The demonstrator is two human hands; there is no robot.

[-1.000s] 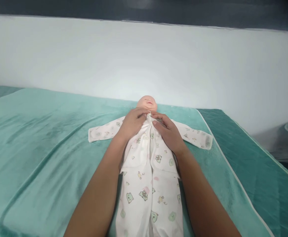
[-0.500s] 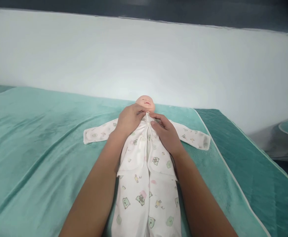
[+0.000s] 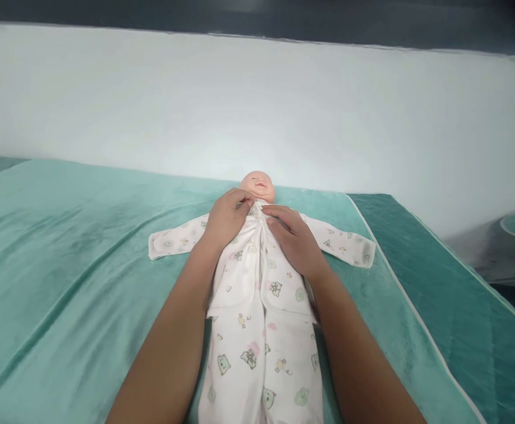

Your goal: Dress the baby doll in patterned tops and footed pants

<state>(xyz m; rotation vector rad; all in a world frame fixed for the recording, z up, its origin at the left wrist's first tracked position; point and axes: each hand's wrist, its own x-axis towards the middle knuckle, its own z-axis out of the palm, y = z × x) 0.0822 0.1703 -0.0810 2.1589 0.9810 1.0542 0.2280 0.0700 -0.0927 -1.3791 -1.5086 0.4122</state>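
Note:
A baby doll [image 3: 258, 185] lies on its back, its head toward the wall. It wears a white baby jacket [image 3: 238, 277] with a bear print, the sleeves spread out to both sides, and matching baby trousers [image 3: 235, 365]. At the neck opening, my left hand [image 3: 228, 217] pinches the jacket's edge just under the doll's chin. Opposite it, my right hand [image 3: 293, 235] has thumb and fingers closed on the other front edge, a little lower. The fingertips partly hide the collar and its fastening. Below the hands the front edges lie side by side.
A light green blanket [image 3: 85, 253] with a few folds lies under the doll. Its pale edge runs along the right, over a darker green quilted cover [image 3: 451, 294]. A white wall [image 3: 151, 100] stands just behind the doll's head.
The doll's head and jacket top have shifted slightly left, and the head is turned a bit. Both hands moved slightly left with the collar, which stays between them.

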